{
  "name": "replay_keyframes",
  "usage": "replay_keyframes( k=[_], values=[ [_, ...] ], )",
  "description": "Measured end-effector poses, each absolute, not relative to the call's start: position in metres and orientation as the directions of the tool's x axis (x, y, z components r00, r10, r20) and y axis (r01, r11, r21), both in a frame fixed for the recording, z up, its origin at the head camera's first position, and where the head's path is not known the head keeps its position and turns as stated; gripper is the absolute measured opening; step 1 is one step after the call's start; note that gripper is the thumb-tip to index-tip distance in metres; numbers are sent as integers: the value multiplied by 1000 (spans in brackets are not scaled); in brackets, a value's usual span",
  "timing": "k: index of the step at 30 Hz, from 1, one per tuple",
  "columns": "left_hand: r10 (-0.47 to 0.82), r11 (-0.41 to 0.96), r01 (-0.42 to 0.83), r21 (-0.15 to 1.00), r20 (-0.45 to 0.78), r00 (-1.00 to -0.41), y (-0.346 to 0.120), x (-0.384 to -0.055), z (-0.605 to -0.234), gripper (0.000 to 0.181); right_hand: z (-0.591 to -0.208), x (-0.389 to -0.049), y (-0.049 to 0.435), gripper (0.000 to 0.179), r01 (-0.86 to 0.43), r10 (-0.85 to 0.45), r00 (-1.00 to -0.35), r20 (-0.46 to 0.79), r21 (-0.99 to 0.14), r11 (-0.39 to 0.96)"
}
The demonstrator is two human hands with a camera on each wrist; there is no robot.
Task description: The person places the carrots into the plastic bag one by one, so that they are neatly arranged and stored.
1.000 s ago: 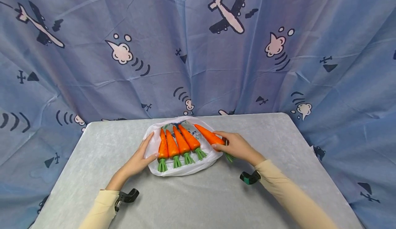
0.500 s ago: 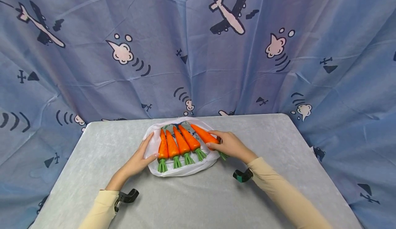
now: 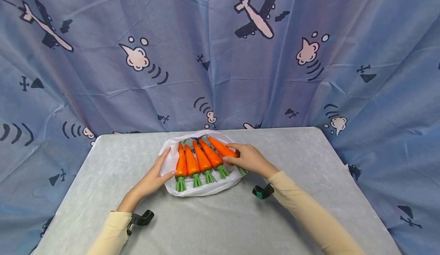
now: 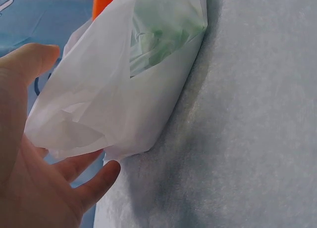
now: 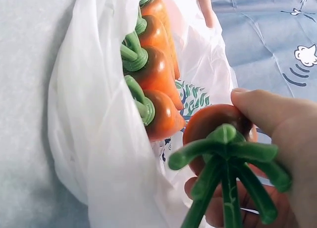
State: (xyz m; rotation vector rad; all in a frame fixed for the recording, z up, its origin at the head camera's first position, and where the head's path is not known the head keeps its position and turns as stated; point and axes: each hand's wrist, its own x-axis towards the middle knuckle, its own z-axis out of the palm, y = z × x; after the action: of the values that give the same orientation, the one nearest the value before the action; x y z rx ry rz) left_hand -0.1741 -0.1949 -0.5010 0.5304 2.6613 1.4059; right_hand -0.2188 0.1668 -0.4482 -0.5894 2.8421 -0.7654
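Note:
A white plastic bag (image 3: 206, 190) lies spread on the table with its rim folded up round several orange carrots (image 3: 191, 161) with green stems. My right hand (image 3: 252, 158) pinches another carrot (image 3: 220, 146) between thumb and fingers, at its thick end, over the bag's right side. In the right wrist view that carrot's green stem (image 5: 225, 149) points toward the camera, beside the row of carrots. My left hand (image 3: 151, 178) rests against the bag's left side, fingers spread and fairly straight. The left wrist view shows its thumb and fingers around the white plastic (image 4: 84, 114).
The grey-white table (image 3: 192, 224) ends at a back edge just behind the bag. A blue curtain (image 3: 185, 25) printed with planes hangs behind it. A black wrist device (image 3: 142, 218) sits at each sleeve cuff.
My right hand has moved left with the carrot, bringing it over the bag and close to the others. The left hand has stayed at the bag's left side.

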Motion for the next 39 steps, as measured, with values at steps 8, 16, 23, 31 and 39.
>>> replay_keyframes(
  k=[8, 16, 23, 31, 39],
  values=[
    [345, 510, 267, 817, 91, -934, -195, -174, -499, 87, -448, -228, 156, 62, -340, -417, -908, -43, -506, 793],
    [341, 515, 266, 815, 90, -936, -195, -174, -499, 87, -452, -238, 148, 60, -330, -412, -909, -64, -494, 805],
    [342, 516, 272, 812, 96, -935, -195, -174, -499, 87, -457, -245, 145, 58, -351, -421, -906, -40, -482, 803],
    [346, 512, 272, 815, 94, -934, -194, -174, -498, 87, -460, -250, 141, 58, -337, -403, -914, -37, -481, 809],
    [347, 509, 270, 818, 91, -933, -194, -173, -498, 87, -459, -253, 135, 56, -320, -384, -922, -45, -468, 824]
  ],
)
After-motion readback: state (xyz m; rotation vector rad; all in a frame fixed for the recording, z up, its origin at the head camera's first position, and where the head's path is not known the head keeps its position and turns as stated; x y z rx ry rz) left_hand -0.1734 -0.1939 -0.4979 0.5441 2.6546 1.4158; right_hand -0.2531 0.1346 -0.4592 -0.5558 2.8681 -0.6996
